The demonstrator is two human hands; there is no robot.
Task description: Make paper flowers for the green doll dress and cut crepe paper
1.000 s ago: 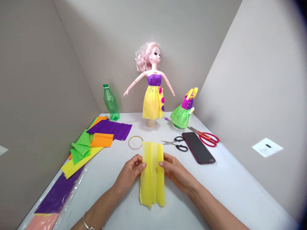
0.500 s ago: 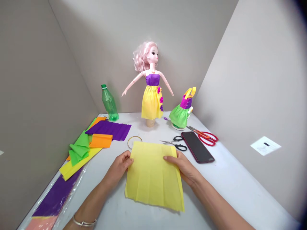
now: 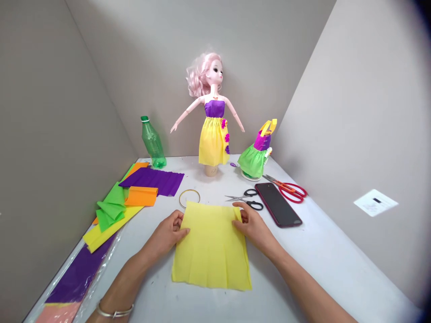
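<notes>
A yellow crepe paper sheet point(image 3: 212, 246), roughly square with faint lengthwise folds, lies in front of me at the table's middle. My left hand point(image 3: 171, 231) grips its left edge, thumb on top and the other fingers curled at the side. At the upper right edge, my right hand point(image 3: 252, 224) has its thumb on the sheet and its index finger reaching over the top corner; some fingertips are hidden. Just beyond the sheet lie a gold ring-shaped bangle point(image 3: 189, 192) and black-handled scissors point(image 3: 247, 198).
A pink-haired doll point(image 3: 213, 107) stands at the back between a green bottle point(image 3: 153, 143) and a small green dress on a stand point(image 3: 255, 157). On the right are a phone point(image 3: 278, 204) and red-handled scissors point(image 3: 291, 190). Purple paper point(image 3: 153, 180) and other coloured sheets lie left.
The sheet has come down flatter and slightly left. My right hand's index finger has moved from behind the sheet to its top corner. My left hand keeps its grip.
</notes>
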